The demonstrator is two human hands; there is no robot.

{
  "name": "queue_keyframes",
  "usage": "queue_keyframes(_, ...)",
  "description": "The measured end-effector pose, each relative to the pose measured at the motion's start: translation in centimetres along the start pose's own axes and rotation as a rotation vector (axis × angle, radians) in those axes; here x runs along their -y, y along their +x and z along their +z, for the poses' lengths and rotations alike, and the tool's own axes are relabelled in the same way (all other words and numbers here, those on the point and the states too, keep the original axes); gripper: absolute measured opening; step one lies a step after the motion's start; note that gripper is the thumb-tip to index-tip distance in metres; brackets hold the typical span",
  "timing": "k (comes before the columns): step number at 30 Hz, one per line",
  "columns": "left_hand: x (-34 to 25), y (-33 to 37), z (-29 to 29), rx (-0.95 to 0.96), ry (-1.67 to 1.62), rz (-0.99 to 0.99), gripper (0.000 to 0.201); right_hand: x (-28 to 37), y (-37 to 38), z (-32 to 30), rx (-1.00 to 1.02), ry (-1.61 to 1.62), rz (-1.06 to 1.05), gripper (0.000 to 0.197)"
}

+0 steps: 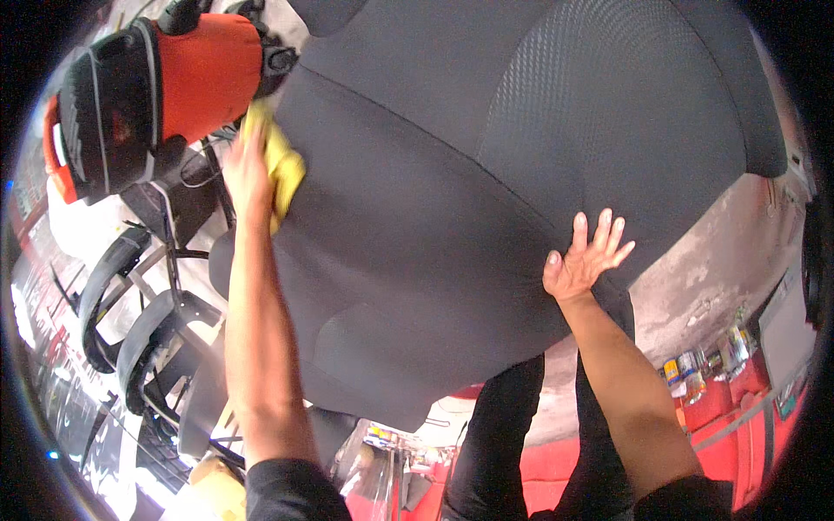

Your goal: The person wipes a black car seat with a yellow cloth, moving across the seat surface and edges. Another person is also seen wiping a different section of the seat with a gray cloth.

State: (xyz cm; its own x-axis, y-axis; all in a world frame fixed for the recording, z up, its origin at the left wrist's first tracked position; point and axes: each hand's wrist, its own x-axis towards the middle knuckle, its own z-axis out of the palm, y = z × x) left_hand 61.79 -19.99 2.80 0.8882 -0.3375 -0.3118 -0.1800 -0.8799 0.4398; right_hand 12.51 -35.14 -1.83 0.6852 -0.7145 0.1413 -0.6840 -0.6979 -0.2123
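A large dark grey fabric seat (391,208), with a textured panel on its far right part, fills the middle of the view. At its left edge, my left hand (248,169) is closed on a yellow cloth (285,165), which lies against the fabric and is partly blurred. My right hand (586,259) rests with spread fingers on the seat's near right side and holds nothing. A seam runs across the fabric between the two hands.
Beyond my left hand stands an orange and black machine (208,78), apparently a vacuum cleaner. Black curved frames (156,339) stand at the left. Several bottles and cans (691,373) are by a red surface (730,434) at the lower right. My black-clad legs (495,434) are below the seat.
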Motion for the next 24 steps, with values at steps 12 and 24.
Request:
queue_keyframes(12, -7.8, -23.3, 7.7, 0.499, 0.267, 1.245, 0.027, 0.7, 0.8, 0.1, 0.034, 0.008, 0.026, 0.073)
queue_keyframes(24, -4.0, -13.3, -9.6, 0.167, -0.334, -0.072, 0.034, 0.3, 0.4, -0.5, -0.025, 0.083, 0.046, 0.065)
